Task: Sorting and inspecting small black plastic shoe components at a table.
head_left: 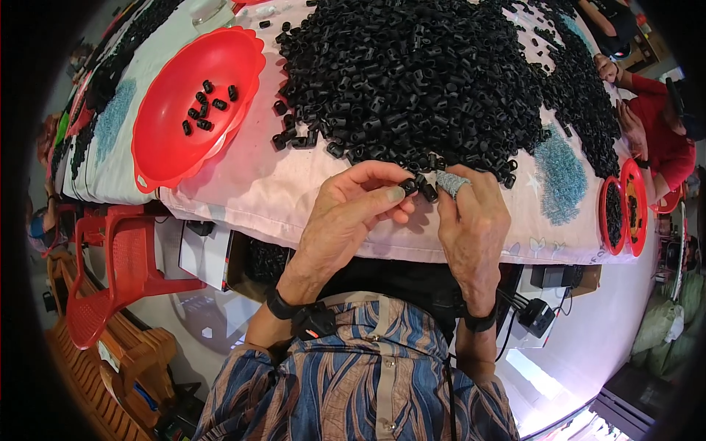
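My left hand (346, 202) pinches a small black plastic cord lock part (409, 187) between thumb and fingers, over the near edge of the table. Close against it, my right hand (474, 217) has its fingers curled at another black part (429, 192); exactly how it grips this is partly hidden. Grey-blue wrapping (451, 184) covers one right fingertip. Just beyond both hands rises a large heap of loose black parts (412, 81). To the left, a red scalloped bowl (158, 143) holds several black cord locks (203, 110).
A pile of small bluish metal springs (561, 176) lies right of the heap, and another spring pile (115, 117) is at far left. Red trays (634, 220) stand at the right edge near a person in red (662, 128). A red plastic chair (110, 279) is below left.
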`<state>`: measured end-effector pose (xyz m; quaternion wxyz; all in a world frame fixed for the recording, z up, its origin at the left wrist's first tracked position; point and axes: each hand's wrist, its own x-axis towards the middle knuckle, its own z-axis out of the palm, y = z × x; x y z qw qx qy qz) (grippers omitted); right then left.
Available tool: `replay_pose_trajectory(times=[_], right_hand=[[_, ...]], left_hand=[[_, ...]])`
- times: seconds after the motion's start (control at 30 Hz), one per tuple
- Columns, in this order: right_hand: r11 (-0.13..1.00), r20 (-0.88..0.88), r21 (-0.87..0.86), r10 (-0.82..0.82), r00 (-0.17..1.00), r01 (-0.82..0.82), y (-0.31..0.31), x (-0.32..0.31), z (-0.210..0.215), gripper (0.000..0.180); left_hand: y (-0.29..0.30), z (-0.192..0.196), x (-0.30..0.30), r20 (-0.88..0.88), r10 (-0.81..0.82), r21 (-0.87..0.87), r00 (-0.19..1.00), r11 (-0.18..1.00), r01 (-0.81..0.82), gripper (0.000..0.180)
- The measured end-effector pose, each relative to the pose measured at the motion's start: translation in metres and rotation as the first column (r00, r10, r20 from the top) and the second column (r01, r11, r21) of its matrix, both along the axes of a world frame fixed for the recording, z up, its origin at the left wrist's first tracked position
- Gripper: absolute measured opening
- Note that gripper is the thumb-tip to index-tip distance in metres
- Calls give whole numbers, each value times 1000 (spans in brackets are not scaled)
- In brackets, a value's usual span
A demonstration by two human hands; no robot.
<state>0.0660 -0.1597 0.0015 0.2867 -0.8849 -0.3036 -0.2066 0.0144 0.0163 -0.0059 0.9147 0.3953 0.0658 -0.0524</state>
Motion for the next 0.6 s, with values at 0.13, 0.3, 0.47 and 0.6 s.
replay_pose_trajectory(times=[0.13, 0.3, 0.47, 0.6], right_hand=[[999, 8, -51, -5, 1000, 6, -1, -3, -1, 14], [959, -130, 259, -83, 988, 115, 3, -13, 3, 18], [568, -608, 755, 420, 674, 328, 1, -20, 14, 25], [533, -580, 788, 473, 663, 309, 1, -20, 9, 25]], left_hand=[[-1, 1, -1, -7, 15, 7, 1000, 1000, -15, 22], [-5, 3, 1, -46, 23, 85, 999, 996, -19, 21], [-6, 1, -1, -29, 26, 129, 999, 991, -22, 19], [-8, 5, -1, -39, 12, 145, 999, 989, -6, 19]])
